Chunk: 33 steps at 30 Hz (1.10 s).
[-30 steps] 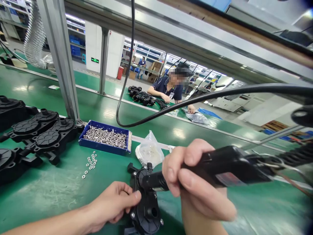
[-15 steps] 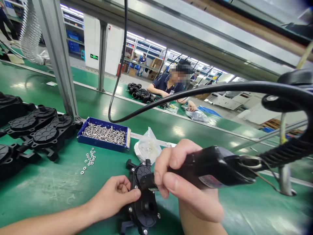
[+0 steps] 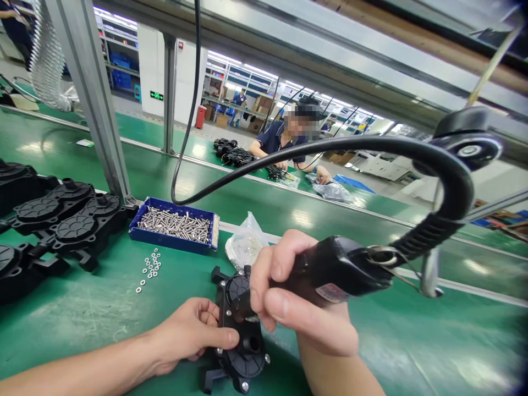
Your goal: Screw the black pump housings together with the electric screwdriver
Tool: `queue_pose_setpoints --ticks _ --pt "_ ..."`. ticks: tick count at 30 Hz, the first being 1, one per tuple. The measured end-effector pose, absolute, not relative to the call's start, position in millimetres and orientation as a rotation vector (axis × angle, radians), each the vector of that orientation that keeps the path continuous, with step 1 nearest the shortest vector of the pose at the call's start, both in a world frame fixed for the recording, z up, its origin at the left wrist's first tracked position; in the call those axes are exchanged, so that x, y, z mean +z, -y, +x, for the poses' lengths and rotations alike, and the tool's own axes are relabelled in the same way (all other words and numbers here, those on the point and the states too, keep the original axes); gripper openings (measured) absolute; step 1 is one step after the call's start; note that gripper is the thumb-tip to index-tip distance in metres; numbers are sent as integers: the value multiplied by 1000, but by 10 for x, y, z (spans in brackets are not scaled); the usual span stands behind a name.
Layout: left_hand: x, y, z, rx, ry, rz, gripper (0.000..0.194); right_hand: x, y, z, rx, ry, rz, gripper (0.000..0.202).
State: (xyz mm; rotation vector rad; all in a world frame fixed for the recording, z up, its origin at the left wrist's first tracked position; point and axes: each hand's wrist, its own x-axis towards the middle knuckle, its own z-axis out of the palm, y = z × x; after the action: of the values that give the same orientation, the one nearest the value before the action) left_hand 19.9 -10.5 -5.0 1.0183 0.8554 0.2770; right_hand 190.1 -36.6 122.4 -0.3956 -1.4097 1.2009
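Observation:
A black plastic housing (image 3: 245,360) with screws around its rim lies on the green bench in front of me. My left hand (image 3: 192,330) grips its left side, with the thumb on top and the other fingers curled at the edge. In my right hand (image 3: 301,302) is a black electric screwdriver (image 3: 350,269), held at a slant with its nose over the upper half of the housing. My right fingers wrap round the tool's front part. The bit's tip is hidden, so I cannot tell whether it touches a screw.
A blue box (image 3: 159,243) of loose screws stands behind, with scattered washers (image 3: 152,267) before it and a clear plastic bag (image 3: 247,242) to its right. Several black housings (image 3: 78,225) lie at left. A thick cable (image 3: 313,145) arches across. A co-worker (image 3: 280,137) sits beyond the metal post (image 3: 88,99).
My right hand and the rear of the screwdriver have shifted left, and the cable's bend has moved with them. My left thumb sits slightly lower on the housing.

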Motion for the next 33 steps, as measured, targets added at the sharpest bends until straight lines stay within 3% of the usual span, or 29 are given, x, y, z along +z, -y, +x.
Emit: queue_pose_setpoints --ticks 13,21,28,33 --pt "79 124 212 333 -918 1079 46 1100 290 1887 1314 1402 -308 28" --pt "-10 116 200 314 -954 1062 61 1042 138 1933 1300 1582 -27 25" --pt "74 137 202 344 -925 1012 65 1145 378 1772 974 1438 -654 18" --pt "25 144 213 332 -949 1012 57 1087 318 1877 1224 1476 -355 28"
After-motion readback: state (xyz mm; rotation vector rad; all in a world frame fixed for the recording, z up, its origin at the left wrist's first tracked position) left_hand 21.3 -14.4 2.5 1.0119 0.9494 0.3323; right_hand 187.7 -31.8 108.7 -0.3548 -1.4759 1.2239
